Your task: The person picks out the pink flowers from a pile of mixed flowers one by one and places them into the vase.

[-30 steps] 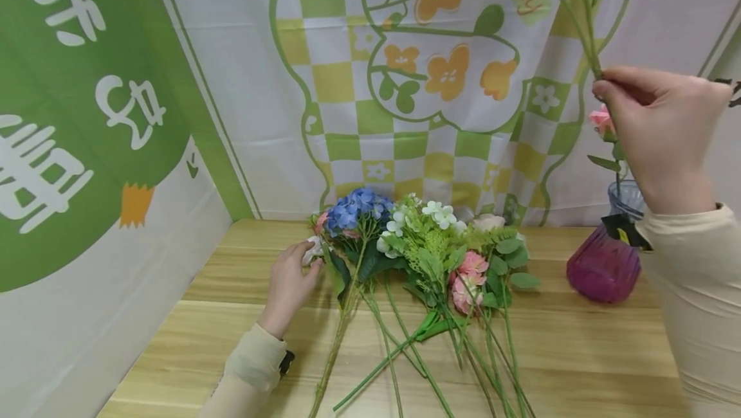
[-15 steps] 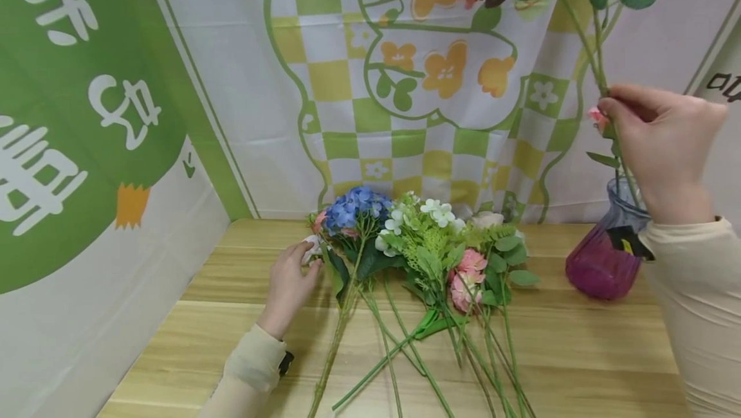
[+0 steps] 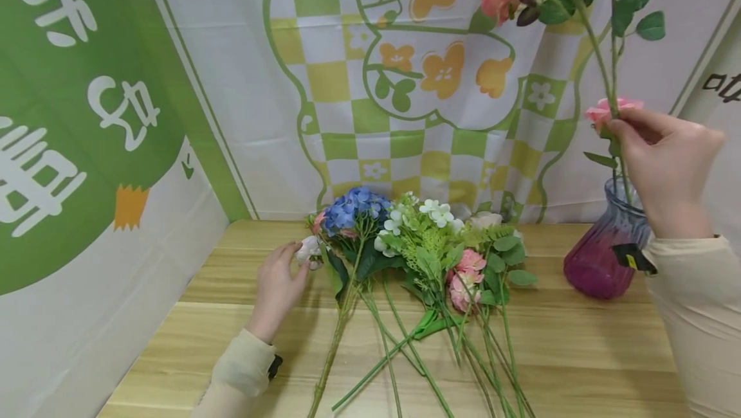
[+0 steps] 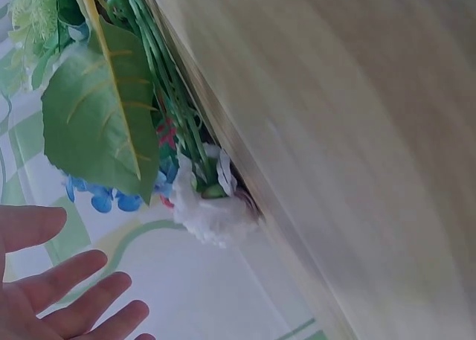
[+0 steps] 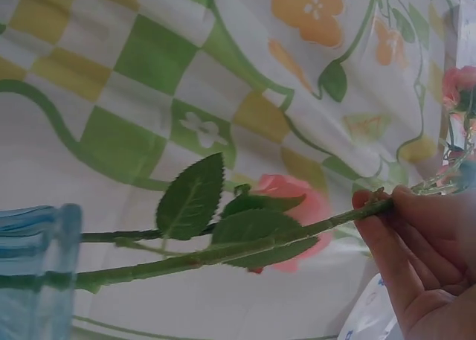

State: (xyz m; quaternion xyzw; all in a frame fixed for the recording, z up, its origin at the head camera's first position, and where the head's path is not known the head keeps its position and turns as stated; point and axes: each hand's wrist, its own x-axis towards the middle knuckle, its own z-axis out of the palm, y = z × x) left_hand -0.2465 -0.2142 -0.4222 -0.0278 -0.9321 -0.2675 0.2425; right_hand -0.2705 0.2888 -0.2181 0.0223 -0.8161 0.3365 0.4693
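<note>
One pink-flowered stem (image 5: 197,259), likely light, stiff and best pinched midway, reaches into the glass vase (image 3: 599,267) from the right hand's (image 3: 671,161) pinch while the left hand (image 3: 280,289), fingers parted, hovers beside a white flower (image 3: 309,249).

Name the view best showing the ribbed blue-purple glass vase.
The head view: it shows the vase from mouth to base, partly hidden by the black wristband. The right wrist view shows only its blue top; the left wrist view, none.
</note>
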